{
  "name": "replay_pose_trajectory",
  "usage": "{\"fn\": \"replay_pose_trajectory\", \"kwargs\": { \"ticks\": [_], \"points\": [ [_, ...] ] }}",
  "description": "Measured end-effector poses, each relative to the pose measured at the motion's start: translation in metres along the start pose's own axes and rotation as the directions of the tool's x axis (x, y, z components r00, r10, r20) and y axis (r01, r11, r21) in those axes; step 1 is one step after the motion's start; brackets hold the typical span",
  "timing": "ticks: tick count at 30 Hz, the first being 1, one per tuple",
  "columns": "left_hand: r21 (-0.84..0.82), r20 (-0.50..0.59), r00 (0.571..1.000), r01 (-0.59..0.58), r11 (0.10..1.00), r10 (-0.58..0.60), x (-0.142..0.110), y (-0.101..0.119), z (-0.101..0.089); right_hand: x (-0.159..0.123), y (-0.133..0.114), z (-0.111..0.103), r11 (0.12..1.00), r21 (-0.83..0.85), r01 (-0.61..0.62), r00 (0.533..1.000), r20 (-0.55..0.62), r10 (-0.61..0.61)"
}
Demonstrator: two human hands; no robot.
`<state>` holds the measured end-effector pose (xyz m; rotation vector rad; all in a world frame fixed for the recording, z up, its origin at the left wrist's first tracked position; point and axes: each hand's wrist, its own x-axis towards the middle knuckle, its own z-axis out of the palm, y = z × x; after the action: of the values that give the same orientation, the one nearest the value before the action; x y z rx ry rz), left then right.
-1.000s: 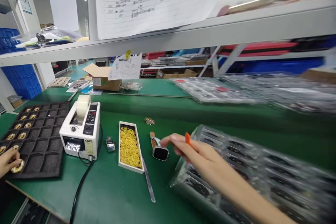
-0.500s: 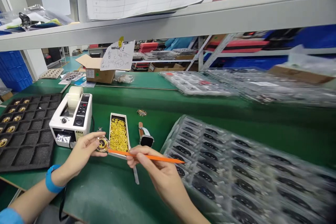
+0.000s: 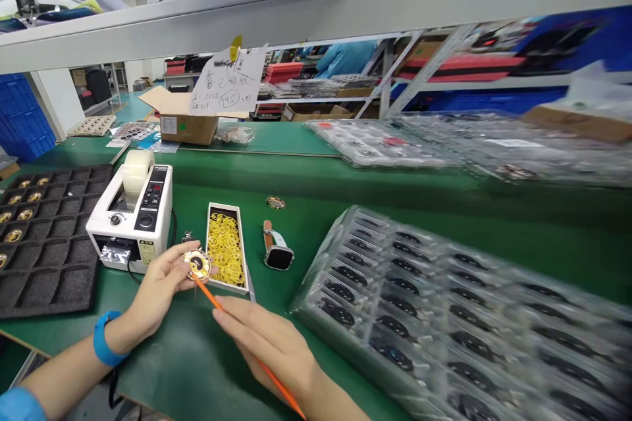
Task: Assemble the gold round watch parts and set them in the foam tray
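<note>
My left hand [image 3: 168, 279] pinches a round gold watch part [image 3: 196, 264] with a dark centre by its edge, its face turned up. In my right hand [image 3: 269, 335] is a thin orange stick [image 3: 210, 296], which slants down to the right under the palm. Its tip meets the lower edge of the round part; whether it presses there I cannot tell. Just behind stands a white box [image 3: 241, 237] full of yellow rings [image 3: 224, 250]. A small metal piece [image 3: 187, 237] lies beyond my left fingertips.
A white tape dispenser [image 3: 133, 210] and a black foam tray [image 3: 59, 283] with gold parts stand left. Right of the box lie a smartwatch [image 3: 278, 257] and another round part [image 3: 275, 202]. Stacked clear trays [image 3: 365, 296] of dark parts fill the right. A shelf beam [image 3: 306, 10] crosses above.
The orange stick has swung from nearly level to a steep slant, as my right hand turned and moved lower. The round part now faces up more. The whole view has shifted slightly.
</note>
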<state>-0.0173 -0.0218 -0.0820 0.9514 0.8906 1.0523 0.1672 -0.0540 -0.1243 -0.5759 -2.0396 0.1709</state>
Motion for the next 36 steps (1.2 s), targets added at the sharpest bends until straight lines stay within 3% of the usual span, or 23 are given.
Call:
{"fn": "replay_pose_trajectory", "kwargs": {
  "ticks": [2,5,8,10,12,15,19,24,29,32,36],
  "points": [
    [-0.023,0.001,1.000,0.015,1.000,-0.015,0.000,0.001,0.000,-0.001,0.003,-0.004,0.984,-0.086,0.154,0.983,0.111,-0.144],
    [-0.050,-0.004,0.999,0.041,0.998,-0.041,0.001,0.001,0.000,0.000,0.003,-0.007,0.967,-0.158,0.202,0.974,0.139,-0.181],
    [-0.050,-0.022,0.997,0.069,0.996,-0.070,0.002,-0.001,0.000,-0.001,-0.001,-0.006,0.978,-0.171,0.120,0.993,0.000,-0.122],
    [-0.034,-0.035,0.996,0.084,0.996,-0.086,0.004,-0.002,-0.001,-0.001,-0.005,-0.007,0.991,-0.137,-0.003,0.992,-0.125,-0.014],
    [-0.006,-0.039,0.996,0.079,0.997,-0.079,0.005,-0.003,-0.001,0.000,-0.008,-0.009,0.989,-0.080,-0.125,0.969,-0.224,0.104],
    [0.056,-0.044,0.998,0.037,0.998,-0.034,0.006,-0.004,-0.001,0.005,-0.009,-0.014,0.978,-0.038,-0.204,0.938,-0.292,0.185],
    [0.138,-0.064,0.998,-0.003,0.990,0.012,0.006,-0.007,0.002,0.012,-0.010,-0.010,0.964,-0.078,-0.254,0.929,-0.295,0.221],
    [0.210,-0.042,0.995,-0.076,0.975,0.086,0.002,-0.012,0.011,0.018,-0.013,0.009,0.939,-0.242,-0.246,0.959,-0.200,0.199],
    [0.340,-0.001,0.989,-0.140,0.930,0.150,-0.003,-0.019,0.014,0.024,-0.008,0.019,0.911,-0.314,-0.268,0.950,-0.245,0.195],
    [0.463,0.046,0.979,-0.195,0.865,0.197,-0.008,-0.022,0.014,0.025,-0.004,0.020,0.908,-0.304,-0.289,0.943,-0.252,0.216],
    [0.642,0.144,0.946,-0.314,0.699,0.292,-0.014,-0.025,0.013,0.023,-0.002,0.020,0.908,-0.257,-0.330,0.931,-0.249,0.268]
  ]
}}
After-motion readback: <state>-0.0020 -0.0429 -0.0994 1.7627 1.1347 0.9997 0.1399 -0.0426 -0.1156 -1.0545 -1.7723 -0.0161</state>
